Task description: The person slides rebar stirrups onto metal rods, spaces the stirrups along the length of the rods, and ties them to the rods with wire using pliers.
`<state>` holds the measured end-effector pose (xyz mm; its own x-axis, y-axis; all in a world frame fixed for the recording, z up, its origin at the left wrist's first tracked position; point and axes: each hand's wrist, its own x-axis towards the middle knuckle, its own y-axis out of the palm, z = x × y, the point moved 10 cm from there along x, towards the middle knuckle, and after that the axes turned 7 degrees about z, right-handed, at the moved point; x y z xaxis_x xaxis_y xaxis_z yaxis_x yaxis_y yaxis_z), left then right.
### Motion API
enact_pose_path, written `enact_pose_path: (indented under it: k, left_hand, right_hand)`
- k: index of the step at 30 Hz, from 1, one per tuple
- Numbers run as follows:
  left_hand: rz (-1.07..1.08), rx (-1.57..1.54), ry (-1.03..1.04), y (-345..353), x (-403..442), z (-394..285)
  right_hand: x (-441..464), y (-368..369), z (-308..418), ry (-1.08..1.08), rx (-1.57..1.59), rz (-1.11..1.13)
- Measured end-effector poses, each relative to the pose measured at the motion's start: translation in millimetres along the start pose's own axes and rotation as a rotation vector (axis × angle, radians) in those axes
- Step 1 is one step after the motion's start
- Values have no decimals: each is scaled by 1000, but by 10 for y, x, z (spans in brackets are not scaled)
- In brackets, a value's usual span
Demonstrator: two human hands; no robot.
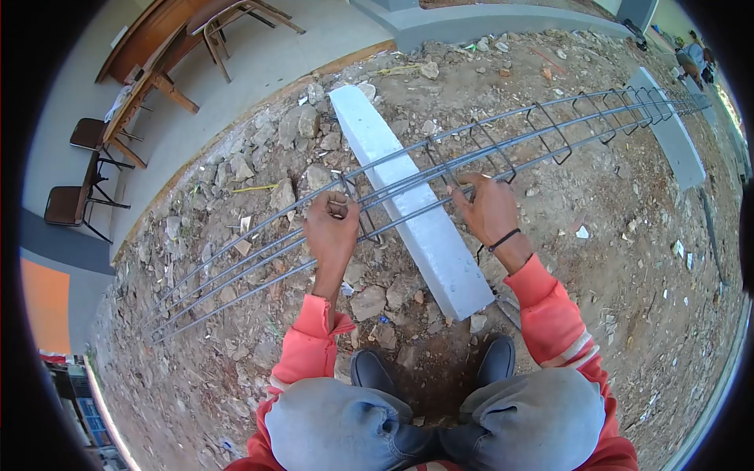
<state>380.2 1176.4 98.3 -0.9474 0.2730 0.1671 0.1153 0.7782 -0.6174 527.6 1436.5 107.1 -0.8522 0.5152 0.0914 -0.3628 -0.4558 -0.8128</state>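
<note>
A long rebar cage (406, 184) of steel bars with square wire stirrups stretches from lower left to upper right. It lies across a pale grey block-like beam (444, 255). My left hand (331, 226) is closed on the cage left of the beam, its fingers curled at the bars beside a stirrup (367, 225). On the other side of the beam, my right hand (490, 208) has its thumb and fingers closed around the cage near another stirrup. Exactly which bar or wire each hand grips is partly hidden by the fingers.
Another pale beam (680, 151) supports the cage's far right end. Broken stones (298, 125) and rubble cover the soil around my boots (373, 370). Chairs (67, 206) and a wooden table (129, 110) stand on the floor at upper left. A person (694, 56) is far off at upper right.
</note>
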Motion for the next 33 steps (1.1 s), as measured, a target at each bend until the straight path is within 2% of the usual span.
enact_pose_path:
  k: [3,6,11,18,21,25,26,29,31,33]
  left_hand:
    - [13,9,-15,18,-53,17]
    - [30,-18,46,31,-41,-27]
    - [67,-99,-18,100,-53,1]
    - [77,-196,-8,192,-28,165]
    - [75,-122,13,203,-21,198]
    - [103,-145,27,249,29,298]
    - [99,-173,42,241,28,259]
    - [127,-187,18,229,-49,97]
    - [45,-32,118,166,-40,22]
    - [21,37,131,154,-78,-78]
  right_hand:
    - [37,158,22,-15,-54,-15]
    - [98,208,-36,33,41,33]
    - [41,156,119,-108,0,-48]
    - [31,203,98,-29,39,19]
    - [4,212,56,-23,118,13]
    - [28,263,-58,-27,35,-147]
    - [49,259,-86,32,44,-104]
    - [15,281,-75,-3,51,-150]
    - [24,239,-71,-18,55,-158]
    - [49,310,-100,37,109,-46]
